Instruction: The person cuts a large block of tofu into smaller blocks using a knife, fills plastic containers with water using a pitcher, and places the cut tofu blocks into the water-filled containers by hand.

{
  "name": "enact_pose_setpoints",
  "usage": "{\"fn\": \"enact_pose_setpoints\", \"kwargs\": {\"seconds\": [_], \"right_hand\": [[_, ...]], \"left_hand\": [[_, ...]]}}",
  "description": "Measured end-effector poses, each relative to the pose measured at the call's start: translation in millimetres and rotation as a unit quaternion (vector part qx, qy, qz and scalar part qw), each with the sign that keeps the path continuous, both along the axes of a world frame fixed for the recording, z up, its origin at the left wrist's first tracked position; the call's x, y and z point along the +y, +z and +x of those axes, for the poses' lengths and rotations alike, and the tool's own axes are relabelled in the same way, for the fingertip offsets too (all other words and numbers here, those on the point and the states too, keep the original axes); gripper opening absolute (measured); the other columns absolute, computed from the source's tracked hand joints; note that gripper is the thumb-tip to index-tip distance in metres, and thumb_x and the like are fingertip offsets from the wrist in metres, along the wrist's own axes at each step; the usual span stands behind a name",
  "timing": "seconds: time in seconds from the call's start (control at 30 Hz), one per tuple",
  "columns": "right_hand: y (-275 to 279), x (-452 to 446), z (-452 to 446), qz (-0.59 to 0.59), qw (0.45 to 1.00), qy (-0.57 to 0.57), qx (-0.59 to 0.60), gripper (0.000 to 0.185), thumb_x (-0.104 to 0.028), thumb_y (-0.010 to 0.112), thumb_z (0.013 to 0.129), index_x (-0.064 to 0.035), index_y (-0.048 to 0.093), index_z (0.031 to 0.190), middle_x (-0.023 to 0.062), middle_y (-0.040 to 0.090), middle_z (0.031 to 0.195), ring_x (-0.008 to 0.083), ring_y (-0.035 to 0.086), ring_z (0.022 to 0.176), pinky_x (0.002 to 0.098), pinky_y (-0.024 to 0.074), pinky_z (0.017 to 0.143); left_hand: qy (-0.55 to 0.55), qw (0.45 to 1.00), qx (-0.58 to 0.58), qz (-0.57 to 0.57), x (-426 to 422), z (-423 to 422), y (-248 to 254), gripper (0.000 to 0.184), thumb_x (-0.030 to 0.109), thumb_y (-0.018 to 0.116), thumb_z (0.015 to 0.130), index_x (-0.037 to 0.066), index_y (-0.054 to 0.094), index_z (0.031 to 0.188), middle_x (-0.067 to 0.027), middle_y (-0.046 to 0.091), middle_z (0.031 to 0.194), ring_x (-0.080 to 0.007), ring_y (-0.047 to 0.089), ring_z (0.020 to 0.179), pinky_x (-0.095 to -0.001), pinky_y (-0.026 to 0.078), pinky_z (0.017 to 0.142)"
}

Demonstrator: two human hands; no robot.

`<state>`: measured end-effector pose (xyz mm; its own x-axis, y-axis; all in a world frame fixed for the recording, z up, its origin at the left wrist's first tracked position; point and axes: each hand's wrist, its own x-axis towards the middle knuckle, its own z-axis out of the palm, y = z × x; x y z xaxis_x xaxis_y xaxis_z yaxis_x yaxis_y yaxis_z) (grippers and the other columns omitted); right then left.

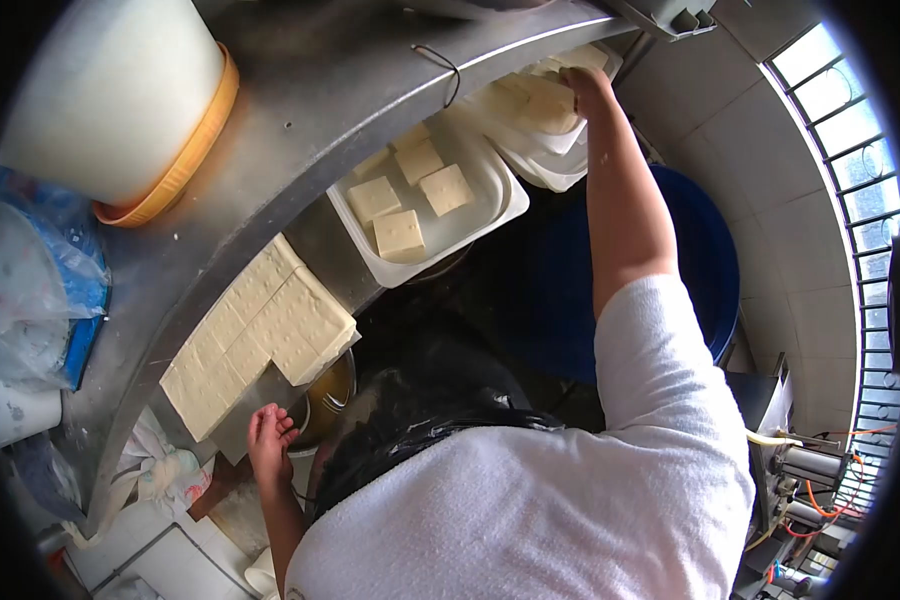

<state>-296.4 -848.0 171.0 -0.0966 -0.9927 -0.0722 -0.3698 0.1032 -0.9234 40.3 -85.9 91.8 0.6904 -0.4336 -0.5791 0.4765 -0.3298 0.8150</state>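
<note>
My right arm stretches to the far white tub (540, 175), and my right hand (587, 90) bends its fingers over the edge of a pale tofu block (548, 104) there. Part of those fingers is hidden. My left hand (272, 437) hangs loosely curled, with nothing visible in it, just below a large slab of tofu (260, 325) scored into squares. One corner of the slab is cut away, baring the board (260, 410). Between the two hands, a white tub (503, 200) holds several separate tofu blocks (398, 236) in liquid.
A steel counter ledge (270, 160) curves along the far side, carrying a large white bucket (110, 90) with an orange rim and plastic bags (45, 260). A blue barrel (705, 260) stands beneath my right arm. A metal pot (330, 395) sits under the slab. Machinery with hoses (810, 480) is at right.
</note>
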Motion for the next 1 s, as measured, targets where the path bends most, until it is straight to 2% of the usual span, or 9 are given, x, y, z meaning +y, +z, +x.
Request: {"fn": "enact_pose_setpoints", "kwargs": {"seconds": [0.17,0.37,0.47,0.57,0.67,0.7,0.77,0.8,1.0], "right_hand": [[-8.0,-6.5,4.2,-0.039,0.951,0.062,0.302,0.043,-0.033,0.075,0.084,0.0021,0.075,0.109,0.0183,0.076,0.1,0.0321,0.074,0.082,0.0451,0.0586,0.067],[-5.9,12.6,14.4,-0.106,0.911,0.091,0.388,0.076,-0.054,0.067,0.087,0.0018,0.059,0.137,0.0278,0.069,0.126,0.0434,0.066,0.119,0.0508,0.0525,0.099],[-28.8,-0.2,15.5,-0.098,0.853,0.143,0.493,0.081,-0.059,0.065,0.089,0.0005,0.052,0.144,0.0304,0.064,0.132,0.0476,0.06,0.125,0.052,0.0462,0.108],[-19.5,43.0,28.1,-0.218,0.837,0.012,0.502,0.06,-0.05,0.059,0.097,-0.0044,0.06,0.136,0.026,0.063,0.133,0.0427,0.063,0.121,0.057,0.0416,0.11],[-4.7,108.8,45.6,-0.443,0.817,0.077,0.36,0.046,-0.032,0.068,0.095,-0.0053,0.06,0.132,0.0216,0.065,0.127,0.0395,0.065,0.113,0.0543,0.0502,0.098],[-1.2,140.1,58.2,-0.487,0.811,0.117,0.301,0.042,-0.022,0.072,0.093,-0.0052,0.06,0.13,0.0203,0.065,0.125,0.0373,0.066,0.11,0.0508,0.0548,0.091],[-3.3,220.6,87.1,-0.425,0.875,0.221,0.072,0.041,-0.004,0.075,0.088,-0.0047,0.06,0.126,0.0184,0.066,0.119,0.0307,0.067,0.104,0.0396,0.0583,0.076],[-3.0,259.5,99.4,-0.468,0.839,0.275,0.035,0.043,0.005,0.074,0.086,-0.0047,0.06,0.125,0.0164,0.065,0.116,0.0257,0.067,0.097,0.0333,0.0572,0.07],[-38.4,423.2,134.5,-0.125,0.862,0.485,-0.077,0.029,0.001,0.069,0.091,0.0018,0.062,0.119,0.0173,0.064,0.113,0.0224,0.067,0.08,0.0337,0.0567,0.072]], "left_hand": [[0.009,0.999,-0.033,0.027,3.3,4.4,-7.5,0.026,0.033,0.062,0.105,0.01,0.063,0.116,-0.0014,0.066,0.1,-0.0098,0.061,0.088,-0.0294,0.054,0.072],[0.037,0.973,-0.162,0.158,3.4,32.1,-70.2,0.035,0.035,0.064,0.103,0.002,0.062,0.113,-0.0074,0.067,0.105,-0.0186,0.063,0.092,-0.0351,0.053,0.081],[-0.042,0.949,-0.23,0.21,-27.2,41.7,-103.9,0.058,0.048,0.062,0.101,-0.005,0.06,0.126,-0.0198,0.068,0.121,-0.032,0.063,0.112,-0.0425,0.048,0.099],[-0.091,0.919,-0.228,0.31,-74.0,29.5,-107.0,0.073,0.055,0.059,0.1,-0.007,0.054,0.139,-0.0288,0.058,0.14,-0.0374,0.05,0.136,-0.0475,0.039,0.113],[-0.08,0.928,-0.189,0.311,-123.6,-2.0,-67.5,0.075,0.053,0.06,0.1,-0.008,0.05,0.141,-0.0299,0.053,0.147,-0.0368,0.042,0.145,-0.0486,0.034,0.118],[-0.037,0.972,-0.139,0.183,-135.1,-10.6,-50.0,0.073,0.05,0.064,0.099,-0.008,0.05,0.141,-0.0271,0.055,0.145,-0.0348,0.044,0.142,-0.0476,0.035,0.116],[0.012,0.995,-0.086,0.051,-140.6,-7.6,-43.0,0.072,0.047,0.067,0.098,-0.008,0.05,0.141,-0.0242,0.057,0.143,-0.0328,0.047,0.14,-0.0466,0.036,0.115],[0.021,0.998,-0.021,0.049,-137.3,-0.5,-45.6,0.069,0.048,0.07,0.095,-0.001,0.054,0.14,-0.0192,0.06,0.14,-0.0326,0.05,0.135,-0.0513,0.038,0.11],[0.087,0.98,0.124,0.126,-131.3,9.6,-37.1,0.056,0.043,0.079,0.089,0.011,0.062,0.132,-0.0111,0.067,0.125,-0.0299,0.063,0.113,-0.0515,0.046,0.09]]}}
